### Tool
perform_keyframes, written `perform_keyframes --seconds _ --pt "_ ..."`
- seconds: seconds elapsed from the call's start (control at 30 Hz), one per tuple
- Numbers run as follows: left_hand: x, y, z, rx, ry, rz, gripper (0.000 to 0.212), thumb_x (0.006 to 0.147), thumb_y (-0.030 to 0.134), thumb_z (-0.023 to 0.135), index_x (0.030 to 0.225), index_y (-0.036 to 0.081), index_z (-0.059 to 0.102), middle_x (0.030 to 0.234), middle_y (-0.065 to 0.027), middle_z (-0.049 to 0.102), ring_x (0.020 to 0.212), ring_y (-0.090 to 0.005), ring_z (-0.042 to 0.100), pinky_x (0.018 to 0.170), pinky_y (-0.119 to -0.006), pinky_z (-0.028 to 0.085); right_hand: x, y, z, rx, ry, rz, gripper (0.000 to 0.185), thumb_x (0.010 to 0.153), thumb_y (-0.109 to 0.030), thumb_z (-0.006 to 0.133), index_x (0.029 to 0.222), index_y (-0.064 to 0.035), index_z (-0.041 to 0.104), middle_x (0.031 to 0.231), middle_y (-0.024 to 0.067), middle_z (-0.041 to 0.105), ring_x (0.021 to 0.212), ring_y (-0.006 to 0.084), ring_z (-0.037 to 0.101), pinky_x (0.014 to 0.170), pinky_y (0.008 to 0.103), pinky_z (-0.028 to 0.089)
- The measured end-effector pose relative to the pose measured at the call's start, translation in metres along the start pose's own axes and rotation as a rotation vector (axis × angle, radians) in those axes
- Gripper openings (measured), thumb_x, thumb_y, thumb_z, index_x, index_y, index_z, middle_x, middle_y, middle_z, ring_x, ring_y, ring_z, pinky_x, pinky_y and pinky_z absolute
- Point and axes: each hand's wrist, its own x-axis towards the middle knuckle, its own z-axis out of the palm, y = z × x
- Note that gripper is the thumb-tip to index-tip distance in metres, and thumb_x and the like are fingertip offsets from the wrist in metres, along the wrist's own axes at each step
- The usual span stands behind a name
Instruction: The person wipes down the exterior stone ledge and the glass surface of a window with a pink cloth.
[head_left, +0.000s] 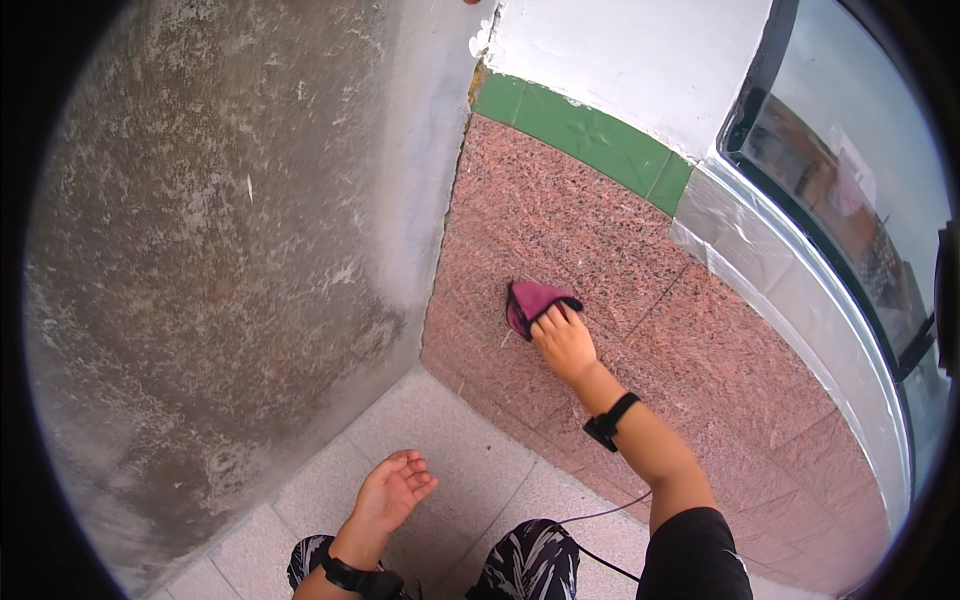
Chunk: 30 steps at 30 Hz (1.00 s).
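A purple cloth (541, 298) with a dark edging lies folded against the pinkish-red speckled granite wall tiles (570, 217). My right hand (562, 339) grips this cloth at its lower right side and presses it to the tiles; the fingertips are partly hidden in its folds. Low in the view, my left hand (394, 487) hangs above the floor with the palm turned up, fingers loosely curled and apart, holding nothing. Both wrists wear black bands, and a thin dark cable runs near my right arm.
A stained grey plaster wall (225, 247) meets the granite at a corner on the left. Above the granite run green tiles (585, 131) and white plaster (622, 67). At right is a dark-framed window (847, 165) over a silvery foil strip (757, 262). Light floor tiles (450, 442) lie below.
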Motion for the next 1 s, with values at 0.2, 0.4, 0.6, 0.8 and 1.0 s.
perform_keyframes --seconds 0.2,0.4,0.6,0.8,1.0 --pt "-0.018 0.008 -0.001 0.003 -0.005 0.019 0.015 0.083 0.016 0.049 0.093 0.006 0.056 0.086 -0.0060 0.059 0.080 -0.0211 0.057 0.086 -0.041 0.045 -0.092 0.018 -0.017 0.088 0.067 0.161 0.024 0.076 -0.020 0.051 0.097 -0.0116 0.058 0.095 0.0044 0.055 0.099 0.0223 0.048 0.097 0.0397 0.031" --pt "-0.020 0.009 0.000 -0.033 -0.025 -0.004 0.015 0.082 0.016 0.049 0.092 0.006 0.055 0.086 -0.0064 0.059 0.080 -0.0209 0.057 0.086 -0.041 0.045 -0.118 0.030 -0.020 0.003 0.157 0.148 0.019 0.073 -0.019 0.052 0.088 -0.0087 0.059 0.086 0.0052 0.054 0.092 0.0229 0.050 0.094 0.0434 0.033" --pt "-0.010 0.007 -0.002 0.016 0.021 0.025 0.015 0.082 0.015 0.049 0.092 0.005 0.056 0.084 -0.0064 0.059 0.079 -0.0211 0.057 0.084 -0.040 0.047 0.013 0.009 -0.012 0.118 0.239 0.049 0.035 0.076 -0.018 0.048 0.108 -0.0050 0.056 0.110 0.0070 0.054 0.114 0.0226 0.043 0.105 0.0388 0.025" --pt "0.000 0.007 -0.008 0.049 0.076 0.051 0.014 0.082 0.014 0.050 0.091 0.005 0.057 0.083 -0.0064 0.059 0.077 -0.0210 0.057 0.083 -0.040 0.047 0.059 -0.003 -0.012 0.018 0.210 0.029 0.043 0.083 -0.021 0.042 0.123 -0.0050 0.049 0.126 0.0052 0.048 0.122 0.0195 0.037 0.107 0.0366 0.020" --pt "0.003 0.004 -0.003 0.035 0.087 0.035 0.014 0.081 0.014 0.050 0.089 0.006 0.057 0.082 -0.0063 0.060 0.077 -0.0215 0.057 0.082 -0.040 0.047 -0.052 0.035 -0.034 0.124 0.223 0.194 0.022 0.074 -0.017 0.050 0.093 -0.0088 0.058 0.091 0.0035 0.055 0.098 0.0208 0.049 0.100 0.0397 0.028"
